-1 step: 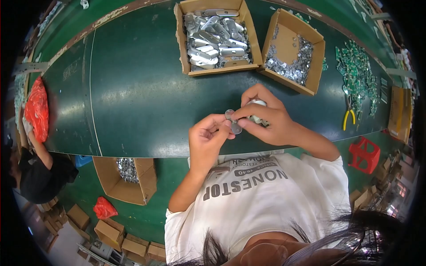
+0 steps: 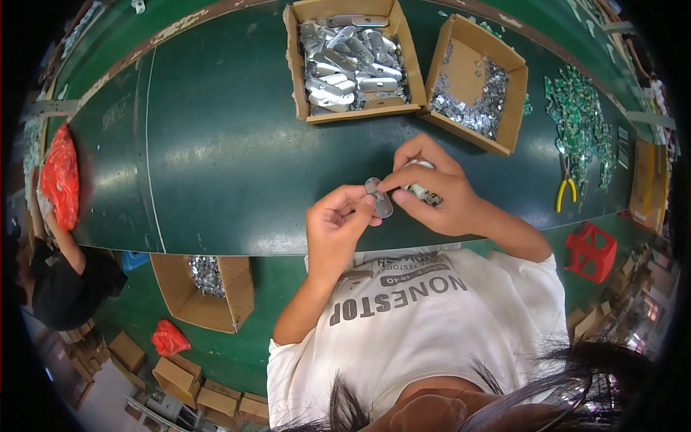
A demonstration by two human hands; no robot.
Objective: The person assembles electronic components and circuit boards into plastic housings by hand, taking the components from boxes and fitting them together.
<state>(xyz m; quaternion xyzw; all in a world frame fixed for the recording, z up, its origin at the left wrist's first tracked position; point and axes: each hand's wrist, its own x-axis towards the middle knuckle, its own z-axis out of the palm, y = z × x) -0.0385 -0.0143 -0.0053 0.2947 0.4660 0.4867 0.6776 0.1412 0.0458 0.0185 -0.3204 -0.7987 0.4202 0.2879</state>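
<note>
Between its thumb and fingers, my left hand [image 2: 338,217] pinches an oblong silver metal plate [image 2: 383,207] with rounded ends, held above the table's near edge. My right hand [image 2: 448,191] is just right of it, the index fingertip touching or very close to the plate's upper part. Curled in the right palm are small pale green-and-white pieces [image 2: 425,193], partly covered by the fingers; their kind is not clear. Beyond the hands, a cardboard box [image 2: 291,65] is heaped with similar silver plates [image 2: 350,61].
A second cardboard box [image 2: 512,108] holds small shiny metal bits. Green circuit boards [image 2: 579,122] lie piled at right beside yellow-handled pliers [image 2: 566,193]. At far left are a red bag [image 2: 60,178] and another person's arm [image 2: 66,241]. A carton [image 2: 232,295] and red stool [image 2: 592,252] stand below the table.
My right thumb and index finger have drawn back slightly from the plate, showing more of it and of the pieces in the palm. The left hand has stayed in place.
</note>
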